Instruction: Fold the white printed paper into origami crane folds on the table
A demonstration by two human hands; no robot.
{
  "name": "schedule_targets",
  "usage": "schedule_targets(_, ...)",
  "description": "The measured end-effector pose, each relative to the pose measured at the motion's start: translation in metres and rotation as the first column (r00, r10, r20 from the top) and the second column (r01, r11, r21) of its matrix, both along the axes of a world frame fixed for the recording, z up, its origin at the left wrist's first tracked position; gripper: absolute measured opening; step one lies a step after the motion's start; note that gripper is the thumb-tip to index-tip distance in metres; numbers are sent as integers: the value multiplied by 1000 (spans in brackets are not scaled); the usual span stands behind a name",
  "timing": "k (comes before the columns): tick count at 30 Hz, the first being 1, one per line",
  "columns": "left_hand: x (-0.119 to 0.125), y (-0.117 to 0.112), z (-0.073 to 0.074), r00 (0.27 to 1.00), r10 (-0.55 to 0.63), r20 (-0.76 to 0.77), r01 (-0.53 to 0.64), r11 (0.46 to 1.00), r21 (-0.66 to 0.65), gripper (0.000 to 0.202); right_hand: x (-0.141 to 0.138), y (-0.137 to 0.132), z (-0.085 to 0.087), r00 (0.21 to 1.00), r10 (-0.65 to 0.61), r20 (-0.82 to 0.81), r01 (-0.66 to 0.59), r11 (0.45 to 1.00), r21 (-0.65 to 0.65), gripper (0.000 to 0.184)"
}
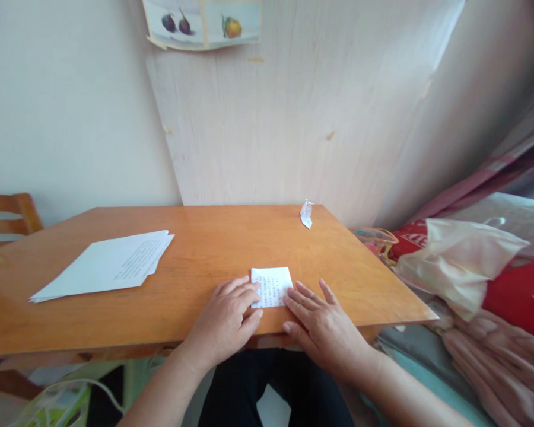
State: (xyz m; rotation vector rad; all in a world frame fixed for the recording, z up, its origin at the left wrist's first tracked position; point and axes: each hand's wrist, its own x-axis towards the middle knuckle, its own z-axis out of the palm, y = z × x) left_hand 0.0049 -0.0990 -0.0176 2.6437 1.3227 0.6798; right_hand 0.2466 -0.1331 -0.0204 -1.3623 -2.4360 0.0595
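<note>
A small square of folded paper with rows of printed text lies flat on the wooden table, near its front edge. My left hand rests at the paper's left side, its curved fingertips touching that edge. On the opposite side, my right hand lies with fingers stretched out, the tips on the paper's right edge. Neither hand grips the paper; both are open. The underside of the square is hidden.
A stack of paper sheets lies on the table's left part. A small folded paper figure stands near the back right edge. Bags and cloth are heaped right of the table. A wooden chair is at the far left.
</note>
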Motion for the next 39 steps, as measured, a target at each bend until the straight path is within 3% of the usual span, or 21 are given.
schedule_targets(5, 3, -12, 5, 998, -44, -35, 45, 998, 35, 40, 1, -16, -10, 1000, -14, -16, 15, 998, 65, 46)
schedule_targets(8, 3, -21, 0, 995, -74, -59, 80, 993, 91, 52, 5, -23, -18, 999, -15, -50, 22, 992, 125, 40)
schedule_targets(12, 4, -32, -14, 994, -101, -41, 108, 964, 244, 25, 8, -30, -24, 990, -13, -142, 43, 976, 214, 28)
schedule_targets(15, 7, -39, -17, 994, -106, -25, 108, 936, 335, 18, 6, -33, -22, 982, 6, -189, 46, 961, 273, 22)
schedule_targets(24, 23, -55, 17, 994, -105, 8, 91, 901, 425, 18, -18, -34, 10, 966, 117, -231, -21, 924, 381, 18)
schedule_targets(29, 12, -58, 39, 994, -76, 84, 32, 901, 433, 13, 0, -32, 30, 966, 106, -235, -1, 912, 411, 18)
schedule_targets(32, 4, -58, 45, 974, -31, 223, -55, 929, 366, 11, 17, -25, 35, 944, 64, -325, 79, 909, 410, 18)
schedule_targets(35, 1, -58, 41, 864, 72, 498, -152, 981, 122, 17, 26, -17, 31, 834, -9, -551, 211, 929, 305, 18)
schedule_targets(37, 2, -55, 34, 715, 179, 676, -135, 984, -118, 23, 26, -15, 26, 713, -73, -698, 247, 957, 152, 22)
schedule_targets(39, 4, -52, 24, 514, 249, 821, -48, 964, -263, 25, 20, -16, 20, 592, -140, -793, 188, 982, -33, 29)
